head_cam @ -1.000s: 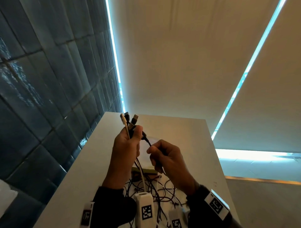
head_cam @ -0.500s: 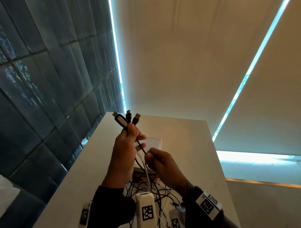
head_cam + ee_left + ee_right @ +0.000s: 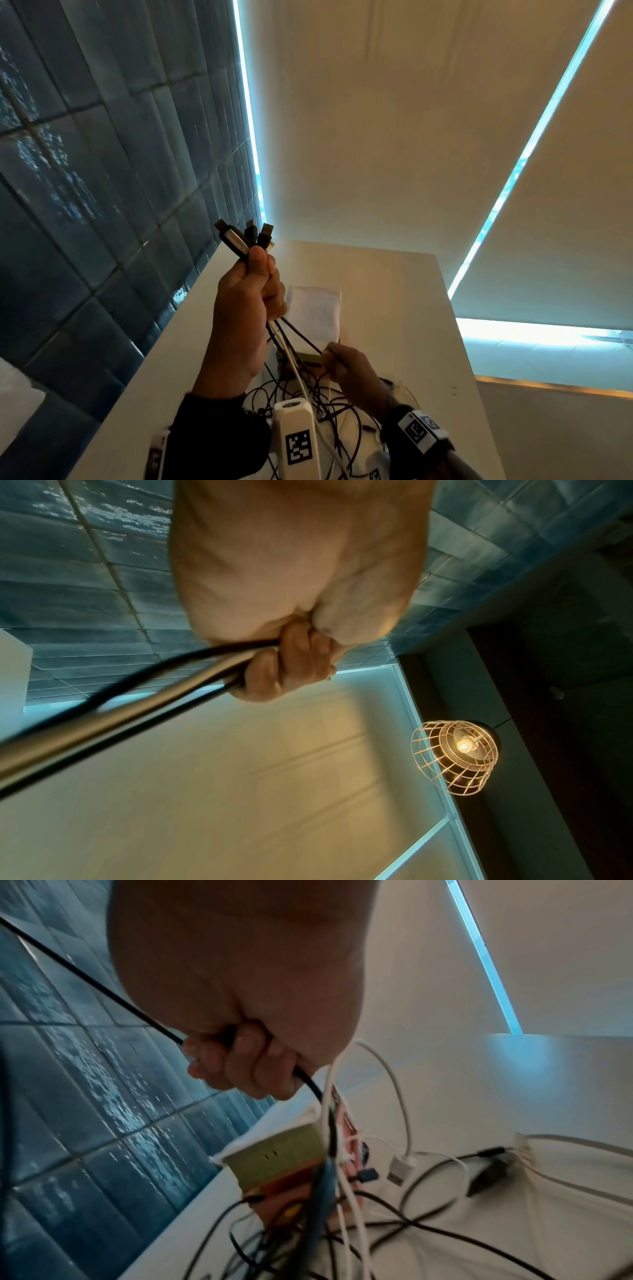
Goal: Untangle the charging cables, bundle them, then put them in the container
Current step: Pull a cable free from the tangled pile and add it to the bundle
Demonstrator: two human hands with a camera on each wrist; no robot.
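My left hand (image 3: 251, 301) is raised above the white table (image 3: 394, 308) and grips several charging cables just below their plugs (image 3: 245, 236), which stick up out of the fist. In the left wrist view the fingers (image 3: 291, 664) curl round black and pale cords (image 3: 143, 696). Lower and to the right, my right hand (image 3: 346, 363) pinches one thin black cable (image 3: 301, 334) that runs up to the left fist; in the right wrist view that black cable (image 3: 89, 982) passes through the curled fingers (image 3: 240, 1064). A tangle of black and white cables (image 3: 329, 407) lies on the table below.
A small box with a white top and yellow-green side (image 3: 277, 1153) stands on the table behind the tangle, seen as a white box (image 3: 315, 318) in the head view. A dark blue tiled wall (image 3: 102, 171) runs along the table's left edge. A wire-cage lamp (image 3: 455, 756) hangs overhead.
My left hand has risen with the plugs. My right hand has slid down along the black cable, away from the left fist, toward the table.
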